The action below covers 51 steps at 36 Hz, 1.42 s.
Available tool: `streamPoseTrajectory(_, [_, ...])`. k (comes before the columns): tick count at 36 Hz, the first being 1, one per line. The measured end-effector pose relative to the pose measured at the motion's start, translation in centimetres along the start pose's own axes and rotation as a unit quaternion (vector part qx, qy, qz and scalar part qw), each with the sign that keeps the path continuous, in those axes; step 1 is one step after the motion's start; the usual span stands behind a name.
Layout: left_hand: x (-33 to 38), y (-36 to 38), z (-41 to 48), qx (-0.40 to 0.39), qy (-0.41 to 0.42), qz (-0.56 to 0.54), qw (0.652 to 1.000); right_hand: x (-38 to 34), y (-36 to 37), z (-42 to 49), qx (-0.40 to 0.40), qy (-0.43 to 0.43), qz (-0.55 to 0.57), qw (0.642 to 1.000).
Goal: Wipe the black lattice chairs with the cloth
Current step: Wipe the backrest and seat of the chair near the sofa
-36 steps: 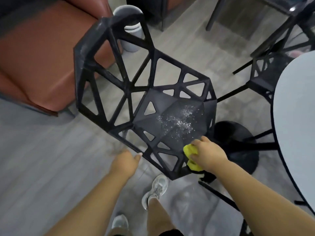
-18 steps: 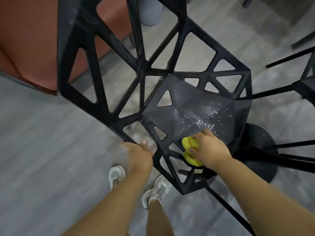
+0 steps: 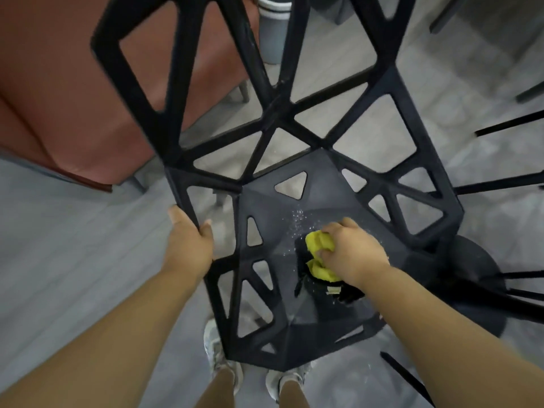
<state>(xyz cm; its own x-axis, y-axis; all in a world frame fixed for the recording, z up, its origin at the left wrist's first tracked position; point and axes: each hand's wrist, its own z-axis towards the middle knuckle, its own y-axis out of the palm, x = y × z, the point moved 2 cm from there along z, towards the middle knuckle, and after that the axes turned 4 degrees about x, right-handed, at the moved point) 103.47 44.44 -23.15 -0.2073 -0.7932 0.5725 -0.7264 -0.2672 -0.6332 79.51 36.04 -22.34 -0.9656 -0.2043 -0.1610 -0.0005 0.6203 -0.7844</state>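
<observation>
On the seat of the black lattice chair, head view, I see the cloth, yellow and bunched up, sitting right of the seat's centre. My right hand is clenched around it, knuckles up, pressing it onto the seat panel. There is a dark patch just under and below the cloth; I cannot tell if it is wet plastic or part of the cloth. White specks are scattered on the seat just above and left of the cloth. My left hand is grasping the chair's left edge strut, thumb on the inner side and fingers wrapped behind, where the backrest lattice meets the seat. The backrest rises toward the camera and fills the top of the frame, with triangular openings showing grey floor through them. 2 pale shoes stand just below the seat's front edge. A red-brown sofa is at upper left, and a pale grey bin shows behind the backrest struts at the top. A round black base sits right of the seat, and thin black legs cross the right edge.
</observation>
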Motion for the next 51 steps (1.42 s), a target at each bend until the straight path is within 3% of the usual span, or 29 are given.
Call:
streamPoseTrajectory(9, [1.7, -2.8, 4.5, -0.001, 0.078, 0.033, 0.996, -6.0, -4.2, 3.6, 0.098, -0.040, 0.049, 0.993])
streamPoseTrajectory(19, [1.7, -1.8, 5.8, 0.085, 0.171, 0.040, 0.981, -8.0, -4.6, 7.0, 0.199, -0.101, 0.102, 0.970])
streamPoseTrajectory(26, [2.4, -0.9, 6.9, 0.119, 0.209, 0.026, 0.970, -7.0, -2.7, 9.8, 0.227, -0.055, 0.171, 0.957])
streamPoseTrajectory(32, [2.5, -0.6, 7.7, 0.138, 0.250, 0.008, 0.958, -6.9, -1.6, 11.5, 0.304, -0.123, 0.093, 0.940])
streamPoseTrajectory(37, [2.0, -0.3, 8.3, 0.144, 0.264, 0.000, 0.954, -7.8, 1.5, 13.3, 0.391, -0.211, -0.023, 0.895])
streamPoseTrajectory(44, [0.9, -0.2, 8.2, 0.140, 0.302, -0.028, 0.943, -9.5, 5.0, 13.3, 0.298, -0.276, 0.007, 0.914])
streamPoseTrajectory(51, [0.7, -0.3, 7.4, 0.128, 0.296, -0.019, 0.947, -8.9, 4.4, 12.4, 0.296, -0.177, 0.030, 0.938])
